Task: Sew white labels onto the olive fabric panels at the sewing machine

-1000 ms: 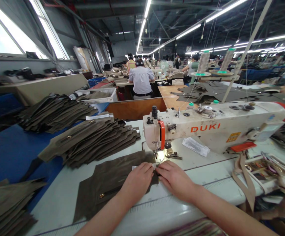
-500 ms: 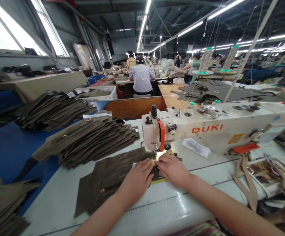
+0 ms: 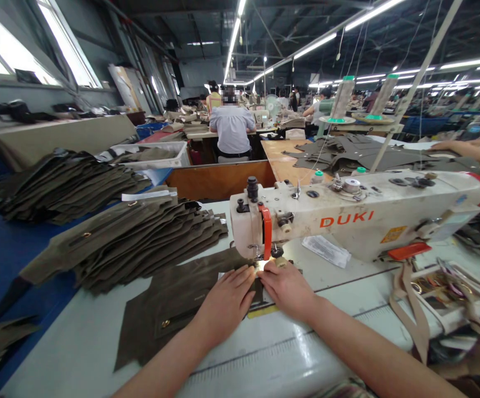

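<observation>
A dark olive fabric panel (image 3: 140,331) with a zipper and a brass-coloured pull lies on the pale machine table (image 3: 281,342). My left hand (image 3: 227,301) rests flat on the panel's right part, its fingers stretched toward the needle area. Just right of it, my right hand (image 3: 287,290) has its fingers bent and pressed together at the fabric's edge; what they hold, if anything, is hidden. Both hands are right in front of the lit needle area of the white sewing machine (image 3: 348,215), which has a red lever (image 3: 266,232).
Stacked olive pieces (image 3: 152,237) lie left of the machine, with more on blue cloth (image 3: 45,276). An open tray (image 3: 451,293) of small parts stands at the right. A person (image 3: 232,130) sits ahead; another person's arm (image 3: 468,149) reaches in at the right.
The whole view has shifted, so the machine, table and stacks appear slightly further left. Both hands stay by the needle area. Another person's arm reaches further into view at the right.
</observation>
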Available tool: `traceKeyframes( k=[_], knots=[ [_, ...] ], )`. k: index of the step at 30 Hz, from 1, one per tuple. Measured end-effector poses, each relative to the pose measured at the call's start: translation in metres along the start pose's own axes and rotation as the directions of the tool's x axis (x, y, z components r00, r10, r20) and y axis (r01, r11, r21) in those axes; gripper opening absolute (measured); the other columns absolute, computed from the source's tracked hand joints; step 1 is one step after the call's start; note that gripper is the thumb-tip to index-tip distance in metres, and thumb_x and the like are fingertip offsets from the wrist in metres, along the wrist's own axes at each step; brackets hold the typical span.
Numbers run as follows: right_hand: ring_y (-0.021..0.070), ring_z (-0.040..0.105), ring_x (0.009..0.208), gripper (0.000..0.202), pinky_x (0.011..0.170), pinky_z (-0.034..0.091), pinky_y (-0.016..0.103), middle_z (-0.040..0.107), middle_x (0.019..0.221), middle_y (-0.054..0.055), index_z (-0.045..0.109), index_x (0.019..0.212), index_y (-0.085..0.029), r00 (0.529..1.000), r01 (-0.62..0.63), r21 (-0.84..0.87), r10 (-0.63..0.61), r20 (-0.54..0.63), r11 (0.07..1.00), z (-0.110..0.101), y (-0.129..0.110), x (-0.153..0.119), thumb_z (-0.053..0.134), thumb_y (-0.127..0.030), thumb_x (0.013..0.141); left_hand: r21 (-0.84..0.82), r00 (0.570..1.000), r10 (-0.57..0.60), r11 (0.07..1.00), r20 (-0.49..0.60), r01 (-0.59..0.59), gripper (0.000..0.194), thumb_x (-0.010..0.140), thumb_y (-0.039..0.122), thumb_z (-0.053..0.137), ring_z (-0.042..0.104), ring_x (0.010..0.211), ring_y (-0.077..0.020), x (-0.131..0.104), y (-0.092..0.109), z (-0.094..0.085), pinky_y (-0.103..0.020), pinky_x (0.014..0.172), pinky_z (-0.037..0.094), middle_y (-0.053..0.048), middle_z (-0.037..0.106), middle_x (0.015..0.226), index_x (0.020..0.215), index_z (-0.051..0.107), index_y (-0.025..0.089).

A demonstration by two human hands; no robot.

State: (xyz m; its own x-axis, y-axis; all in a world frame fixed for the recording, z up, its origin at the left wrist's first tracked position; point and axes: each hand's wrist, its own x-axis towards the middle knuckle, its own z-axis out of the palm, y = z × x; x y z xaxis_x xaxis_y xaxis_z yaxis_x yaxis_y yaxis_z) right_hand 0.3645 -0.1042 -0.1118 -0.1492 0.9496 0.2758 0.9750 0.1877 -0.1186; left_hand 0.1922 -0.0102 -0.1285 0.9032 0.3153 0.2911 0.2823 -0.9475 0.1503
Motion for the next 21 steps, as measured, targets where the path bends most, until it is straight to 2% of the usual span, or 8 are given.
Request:
traceKeyframes(
  k=[11,21],
  knots=[
    [0.0206,0.056,0.084,0.022,0.08,0.041,0.033,0.063,0.089,0.008,0.066,0.095,-0.014,1.0,0.003,0.028,-0.002,-0.018,1.0,0.0059,0.002,-0.0008,0.044,-0.016,0.097,0.005,1.0,-0.008,1.0,-0.012,0.008,0.037,0.094,0.023,0.044,0.053,0.124,-0.0229,-0.0015,-0.0011,0.0028,-0.043,0.104,0.042,-0.009,0.06,0.132,0.13,0.053,0.019],
    [0.0206,0.056,0.085,0.017,0.082,0.04,0.033,0.064,0.092,0.008,0.066,0.096,-0.015,1.0,-0.001,0.004,0.001,-0.005,1.0,0.0027,-0.0004,-0.0018,0.049,-0.016,0.095,0.048,1.0,-0.003,0.999,-0.002,0.004,0.036,0.095,0.022,0.043,0.054,0.122,-0.0238,0.0013,-0.0013,0.0026,-0.044,0.103,0.043,-0.012,0.06,0.132,0.129,0.053,0.015]
  ],
)
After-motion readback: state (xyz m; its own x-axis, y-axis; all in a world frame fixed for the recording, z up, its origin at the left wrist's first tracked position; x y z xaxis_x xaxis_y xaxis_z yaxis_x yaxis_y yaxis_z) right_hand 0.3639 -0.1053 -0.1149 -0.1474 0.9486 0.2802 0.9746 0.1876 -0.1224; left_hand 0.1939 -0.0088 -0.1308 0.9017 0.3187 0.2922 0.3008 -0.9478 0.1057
